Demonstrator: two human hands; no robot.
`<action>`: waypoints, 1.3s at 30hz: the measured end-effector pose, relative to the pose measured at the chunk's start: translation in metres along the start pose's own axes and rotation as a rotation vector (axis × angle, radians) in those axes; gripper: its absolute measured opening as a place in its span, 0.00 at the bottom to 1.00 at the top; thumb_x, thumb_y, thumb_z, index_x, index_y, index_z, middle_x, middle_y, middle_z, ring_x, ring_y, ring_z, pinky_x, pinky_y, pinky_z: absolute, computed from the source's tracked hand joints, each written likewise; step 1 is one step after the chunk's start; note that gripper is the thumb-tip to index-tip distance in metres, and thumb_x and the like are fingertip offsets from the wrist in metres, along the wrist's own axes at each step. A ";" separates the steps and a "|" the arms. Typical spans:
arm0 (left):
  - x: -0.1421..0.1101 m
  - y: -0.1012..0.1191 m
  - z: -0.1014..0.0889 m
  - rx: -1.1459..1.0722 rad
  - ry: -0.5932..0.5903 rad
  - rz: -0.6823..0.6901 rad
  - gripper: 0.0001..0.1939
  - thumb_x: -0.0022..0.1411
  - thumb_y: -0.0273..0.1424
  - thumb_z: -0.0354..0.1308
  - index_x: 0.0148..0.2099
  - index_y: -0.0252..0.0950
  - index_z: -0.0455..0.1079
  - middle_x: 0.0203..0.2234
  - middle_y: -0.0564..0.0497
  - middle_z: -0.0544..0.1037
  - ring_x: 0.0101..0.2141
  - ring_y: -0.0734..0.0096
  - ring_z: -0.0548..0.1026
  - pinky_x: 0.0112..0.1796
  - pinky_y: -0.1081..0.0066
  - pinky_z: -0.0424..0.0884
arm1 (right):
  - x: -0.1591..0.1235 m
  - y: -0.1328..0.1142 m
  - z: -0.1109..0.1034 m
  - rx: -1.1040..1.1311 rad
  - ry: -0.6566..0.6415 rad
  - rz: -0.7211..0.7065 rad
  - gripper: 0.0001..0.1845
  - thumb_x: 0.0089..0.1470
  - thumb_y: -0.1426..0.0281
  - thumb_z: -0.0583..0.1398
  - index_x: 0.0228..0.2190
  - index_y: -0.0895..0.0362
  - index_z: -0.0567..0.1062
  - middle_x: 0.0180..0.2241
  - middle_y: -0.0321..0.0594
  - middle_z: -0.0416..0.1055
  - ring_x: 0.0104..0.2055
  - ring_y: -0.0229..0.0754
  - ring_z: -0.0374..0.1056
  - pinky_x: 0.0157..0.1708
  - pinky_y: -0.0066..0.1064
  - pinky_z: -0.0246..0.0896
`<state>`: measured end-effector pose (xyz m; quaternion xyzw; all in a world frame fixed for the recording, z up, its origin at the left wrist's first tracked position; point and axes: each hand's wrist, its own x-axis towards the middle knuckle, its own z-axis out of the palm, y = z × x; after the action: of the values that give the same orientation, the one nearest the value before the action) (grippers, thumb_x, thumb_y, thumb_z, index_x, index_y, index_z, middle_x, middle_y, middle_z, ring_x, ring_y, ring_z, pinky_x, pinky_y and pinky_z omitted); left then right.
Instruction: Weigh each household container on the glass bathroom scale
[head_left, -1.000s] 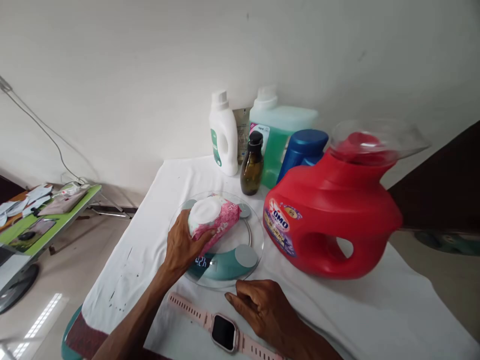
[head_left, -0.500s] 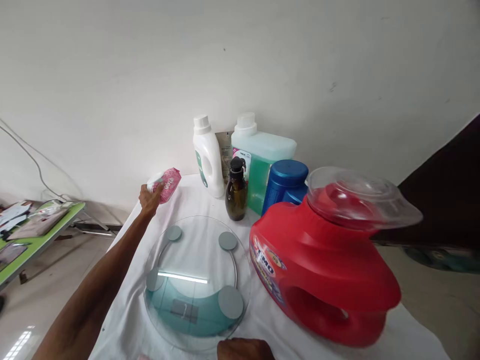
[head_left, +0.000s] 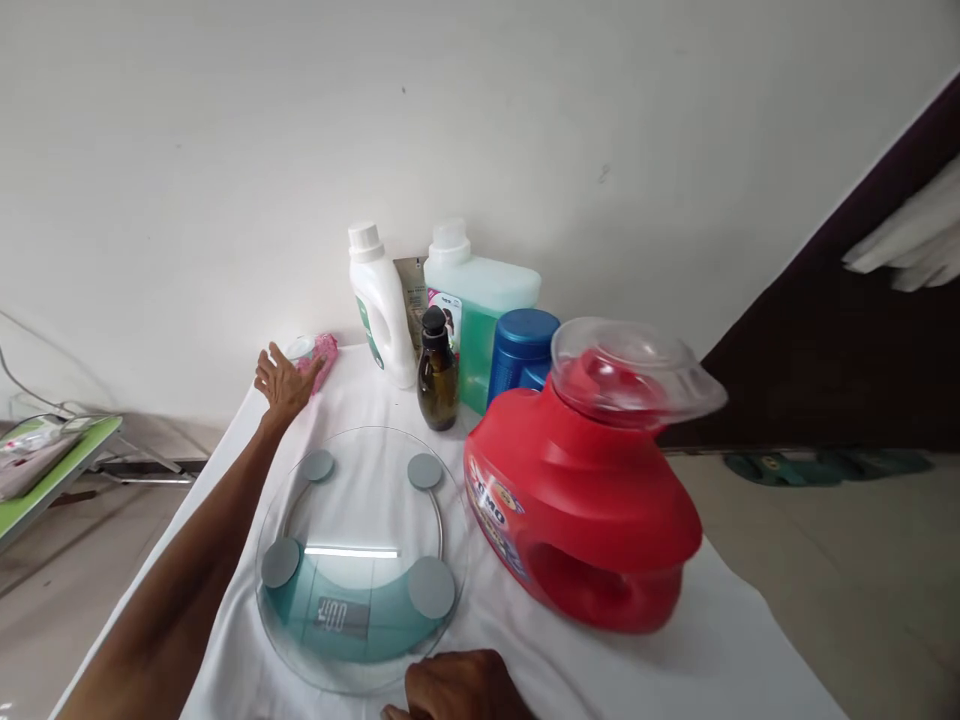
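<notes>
Left hand (head_left: 279, 386): I have its fingers spread wide, gripping nothing, the thumb alongside the pink packet (head_left: 325, 358); whether they touch, I cannot tell. The packet lies at the far left corner of the cloth-covered table (head_left: 742, 650). Right hand (head_left: 461, 688): I see it curled, knuckles up, near the table's near edge, by the rim of the glass scale (head_left: 364, 562); whether it encloses anything, I cannot tell. Toward the far edge stand a brown pump bottle (head_left: 437, 388), white bottle (head_left: 384, 310), green jug (head_left: 480, 345) and blue container (head_left: 519, 350); a red jug (head_left: 585, 490) stands near the right edge.
</notes>
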<state>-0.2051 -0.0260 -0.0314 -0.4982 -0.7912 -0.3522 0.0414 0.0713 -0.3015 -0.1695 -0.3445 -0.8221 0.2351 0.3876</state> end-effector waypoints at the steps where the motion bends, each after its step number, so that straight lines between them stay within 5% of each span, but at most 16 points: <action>1: -0.013 0.013 -0.004 -0.066 0.056 0.095 0.46 0.59 0.53 0.65 0.69 0.32 0.55 0.69 0.23 0.57 0.69 0.32 0.56 0.64 0.37 0.53 | 0.003 -0.004 -0.008 0.043 -0.047 0.019 0.27 0.63 0.61 0.58 0.18 0.57 0.54 0.13 0.29 0.58 0.16 0.31 0.45 0.21 0.31 0.32; 3: -0.044 0.043 -0.007 -0.294 0.104 0.357 0.36 0.63 0.51 0.63 0.65 0.37 0.62 0.62 0.32 0.69 0.62 0.44 0.68 0.60 0.46 0.64 | 0.007 -0.012 -0.024 0.107 -0.117 0.064 0.24 0.60 0.66 0.60 0.20 0.56 0.54 0.14 0.28 0.59 0.18 0.31 0.47 0.22 0.31 0.34; 5: -0.074 0.077 -0.006 -0.496 -0.067 0.534 0.27 0.65 0.51 0.62 0.57 0.38 0.68 0.51 0.39 0.77 0.50 0.54 0.77 0.53 0.54 0.71 | 0.010 -0.018 -0.036 0.141 -0.146 0.089 0.22 0.60 0.68 0.60 0.21 0.55 0.55 0.16 0.28 0.59 0.19 0.31 0.47 0.24 0.31 0.35; 9: -0.103 0.134 0.012 -0.586 -0.331 0.465 0.22 0.64 0.49 0.64 0.50 0.37 0.70 0.44 0.43 0.79 0.45 0.58 0.77 0.45 0.61 0.72 | 0.012 -0.022 -0.042 0.149 -0.163 0.076 0.22 0.62 0.68 0.58 0.22 0.55 0.54 0.17 0.29 0.57 0.21 0.32 0.46 0.26 0.31 0.37; 13: -0.106 0.155 0.028 -0.549 -0.333 0.367 0.13 0.66 0.43 0.62 0.39 0.38 0.69 0.36 0.46 0.78 0.38 0.59 0.75 0.41 0.62 0.70 | 0.013 -0.022 -0.040 0.132 -0.179 0.055 0.22 0.63 0.67 0.58 0.22 0.54 0.53 0.17 0.29 0.56 0.21 0.33 0.47 0.26 0.31 0.37; 19: -0.105 0.133 0.005 -0.700 -0.195 0.258 0.13 0.64 0.41 0.63 0.41 0.38 0.69 0.35 0.47 0.78 0.36 0.62 0.74 0.38 0.64 0.69 | 0.014 -0.023 -0.042 0.064 -0.212 0.047 0.22 0.62 0.69 0.59 0.21 0.55 0.54 0.17 0.29 0.57 0.22 0.33 0.47 0.27 0.31 0.36; 23: -0.101 0.104 -0.048 -0.755 -0.094 0.357 0.17 0.64 0.46 0.63 0.39 0.37 0.69 0.33 0.50 0.75 0.34 0.66 0.71 0.35 0.67 0.66 | 0.015 -0.025 -0.043 0.039 -0.228 0.074 0.23 0.62 0.69 0.61 0.20 0.56 0.55 0.17 0.29 0.57 0.21 0.32 0.47 0.27 0.31 0.35; 29: -0.128 0.065 -0.120 -0.578 -0.118 0.407 0.16 0.65 0.45 0.62 0.37 0.38 0.70 0.30 0.52 0.73 0.33 0.68 0.69 0.33 0.69 0.65 | 0.017 -0.024 -0.043 0.036 -0.243 0.073 0.23 0.63 0.68 0.61 0.20 0.57 0.59 0.18 0.30 0.60 0.21 0.32 0.52 0.27 0.31 0.37; 39: -0.169 0.043 -0.127 -0.617 -0.253 0.313 0.15 0.63 0.46 0.63 0.38 0.39 0.71 0.32 0.51 0.74 0.34 0.66 0.71 0.35 0.66 0.69 | 0.014 -0.022 -0.040 -0.020 -0.210 -0.014 0.22 0.66 0.68 0.59 0.21 0.55 0.63 0.18 0.30 0.61 0.22 0.34 0.54 0.27 0.30 0.41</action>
<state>-0.1218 -0.2196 0.0158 -0.6419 -0.5608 -0.4992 -0.1556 0.0883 -0.3003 -0.1248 -0.3161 -0.8629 0.2587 0.2976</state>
